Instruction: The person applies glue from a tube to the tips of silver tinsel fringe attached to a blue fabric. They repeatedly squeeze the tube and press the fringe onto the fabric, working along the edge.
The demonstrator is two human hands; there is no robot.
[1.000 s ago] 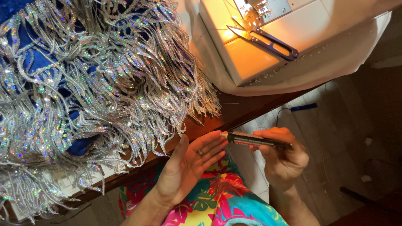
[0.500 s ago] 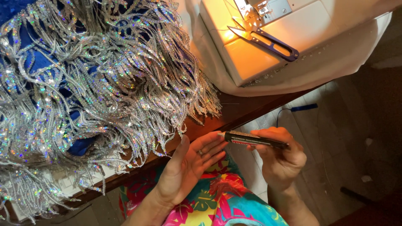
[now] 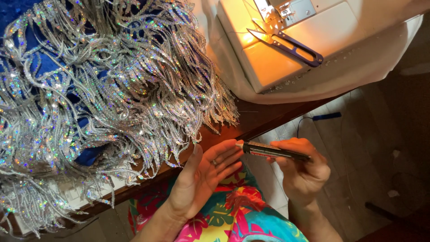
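Down by the lap, the right hand has its grip closed around a slim dark pen-like tool, held level with its pale tip pointing left. That tip touches the fingertips of the left hand, which lies released, palm up, fingers spread and holding nothing. What kind of tool it is cannot be made out; the rear end is hidden inside the right fist.

Both hands hover off the front edge of the dark wooden worktop, above a floral garment in pink, yellow and teal on the lap. Just beyond the left hand, a heap of blue fabric with silver sequin fringe covers most of the worktop, its strands hanging over the edge near the thumb; the top and left of the heap are cut off by the frame. Beneath the fringe at lower left something white peeks out, too covered to identify.

Farther back, a white sewing machine, lit warm by its lamp, sits on white cloth, with blue-handled thread snips lying on its bed. A blue cable piece lies on the pale floor beyond.
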